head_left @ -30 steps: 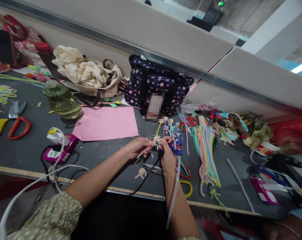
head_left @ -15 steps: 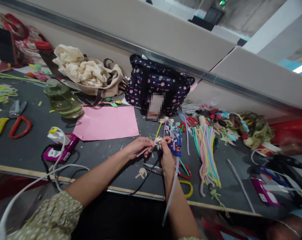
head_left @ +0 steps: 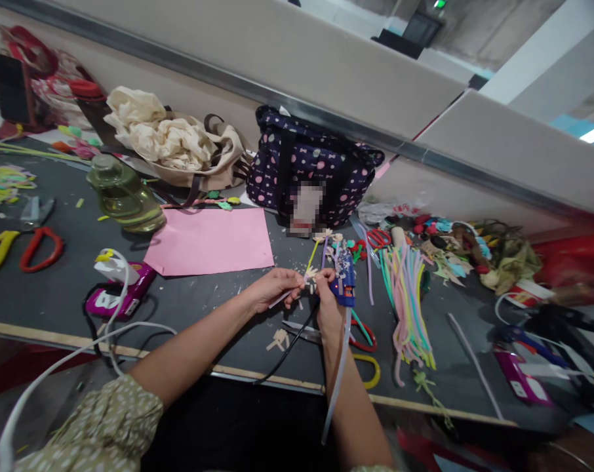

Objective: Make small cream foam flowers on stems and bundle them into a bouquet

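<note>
Near the middle of the table, my left hand [head_left: 280, 288] pinches a thin pale lilac strip [head_left: 279, 299]. My right hand [head_left: 328, 292] is closed at a small cream petalled piece [head_left: 311, 276], which lies between the fingertips of both hands. Just right of my right hand is a blue glue gun [head_left: 345, 278], with a long translucent glue stick [head_left: 339, 380] trailing from it over my right forearm. A yellow-green stem [head_left: 312, 255] rises behind the fingertips towards another cream flower [head_left: 322, 234].
Pink paper [head_left: 213, 242] and a green bottle [head_left: 124, 196] lie left of centre. Behind stands a dark patterned bag [head_left: 311, 157]. Pastel fuzzy stems [head_left: 408, 301] lie to the right. Scissors [head_left: 366, 334] are under my right forearm's side; a black cable [head_left: 287, 351] crosses the front edge.
My right fingers have shifted slightly around the cream petalled piece. My left hand has hardly moved.
</note>
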{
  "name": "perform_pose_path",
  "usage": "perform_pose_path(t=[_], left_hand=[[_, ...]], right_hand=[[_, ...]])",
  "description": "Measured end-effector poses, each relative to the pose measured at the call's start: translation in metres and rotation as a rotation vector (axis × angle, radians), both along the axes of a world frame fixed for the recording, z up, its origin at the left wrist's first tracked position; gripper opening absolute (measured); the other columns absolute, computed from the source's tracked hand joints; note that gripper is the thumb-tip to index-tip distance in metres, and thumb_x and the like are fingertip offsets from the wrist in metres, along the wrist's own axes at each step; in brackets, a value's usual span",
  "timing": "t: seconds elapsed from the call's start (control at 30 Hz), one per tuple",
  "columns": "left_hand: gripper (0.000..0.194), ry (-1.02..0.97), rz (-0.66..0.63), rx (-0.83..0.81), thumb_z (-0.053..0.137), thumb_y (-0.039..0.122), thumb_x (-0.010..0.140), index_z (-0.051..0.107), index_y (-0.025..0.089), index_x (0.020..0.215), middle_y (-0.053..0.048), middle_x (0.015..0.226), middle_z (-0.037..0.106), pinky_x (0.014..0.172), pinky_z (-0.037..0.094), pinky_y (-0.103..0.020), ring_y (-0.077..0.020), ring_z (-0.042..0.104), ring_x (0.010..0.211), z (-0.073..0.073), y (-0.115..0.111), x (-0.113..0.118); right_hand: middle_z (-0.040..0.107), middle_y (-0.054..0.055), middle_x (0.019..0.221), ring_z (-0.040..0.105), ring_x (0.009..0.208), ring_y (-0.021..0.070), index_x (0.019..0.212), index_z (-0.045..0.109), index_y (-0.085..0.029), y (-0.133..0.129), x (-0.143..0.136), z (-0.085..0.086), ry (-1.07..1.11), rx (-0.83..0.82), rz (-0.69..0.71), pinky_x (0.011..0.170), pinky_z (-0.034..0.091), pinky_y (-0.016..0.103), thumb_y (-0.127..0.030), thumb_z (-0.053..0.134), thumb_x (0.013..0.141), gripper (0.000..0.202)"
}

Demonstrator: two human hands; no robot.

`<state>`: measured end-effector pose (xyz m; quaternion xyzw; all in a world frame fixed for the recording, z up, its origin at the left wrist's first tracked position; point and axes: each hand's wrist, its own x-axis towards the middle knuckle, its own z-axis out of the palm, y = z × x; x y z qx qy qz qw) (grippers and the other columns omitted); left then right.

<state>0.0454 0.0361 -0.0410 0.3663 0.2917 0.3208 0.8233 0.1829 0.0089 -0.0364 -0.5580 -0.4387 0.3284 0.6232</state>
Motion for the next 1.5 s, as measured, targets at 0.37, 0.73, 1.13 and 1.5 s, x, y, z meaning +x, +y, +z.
perform_pose_path(t=[0.37, 0.73, 1.13, 1.5], left_hand=[[0.032, 0.037, -0.005, 0.056, 0.072, 0.04, 0.069, 0.057, 0.012, 0.073, 0.003, 0.049, 0.051, 0.039, 0.035, -0.017, -0.005, 0.043, 0.038, 0.004, 0.0, -0.001], [0.028, 0.045, -0.004, 0.054, 0.071, 0.037, 0.071, 0.057, 0.013, 0.074, 0.004, 0.049, 0.051, 0.04, 0.036, -0.017, -0.005, 0.043, 0.038, 0.003, 0.0, -0.001], [0.022, -0.08, -0.05, -0.041, 0.067, 0.031, 0.075, 0.055, 0.012, 0.073, 0.003, 0.051, 0.049, 0.039, 0.038, -0.018, -0.0061, 0.042, 0.039, 0.002, 0.003, -0.003], [0.017, -0.237, -0.185, -0.174, 0.061, 0.022, 0.08, 0.051, 0.013, 0.071, 0.004, 0.053, 0.044, 0.039, 0.039, -0.019, -0.0056, 0.038, 0.039, -0.003, 0.007, -0.005]], right_hand=[[0.044, -0.008, 0.064, 0.033, 0.05, 0.0056, 0.069, 0.039, -0.021, 0.006, 0.004, -0.006, 0.208, 0.084, 0.063, 0.051, 0.03, 0.022, -0.027, 0.066, 0.073, 0.027], [0.042, -0.008, 0.065, 0.033, 0.049, 0.0045, 0.072, 0.038, -0.021, 0.005, 0.006, -0.002, 0.273, 0.05, 0.09, 0.049, 0.029, 0.02, -0.025, 0.064, 0.072, 0.027], [0.045, -0.009, 0.068, 0.035, 0.048, 0.0038, 0.073, 0.039, -0.021, 0.004, 0.006, 0.003, 0.321, 0.072, 0.087, 0.048, 0.028, 0.02, -0.02, 0.064, 0.072, 0.025], [0.045, -0.008, 0.068, 0.034, 0.05, 0.0044, 0.072, 0.038, -0.021, 0.002, 0.003, 0.004, 0.29, 0.063, 0.083, 0.049, 0.029, 0.02, -0.024, 0.064, 0.073, 0.026]])
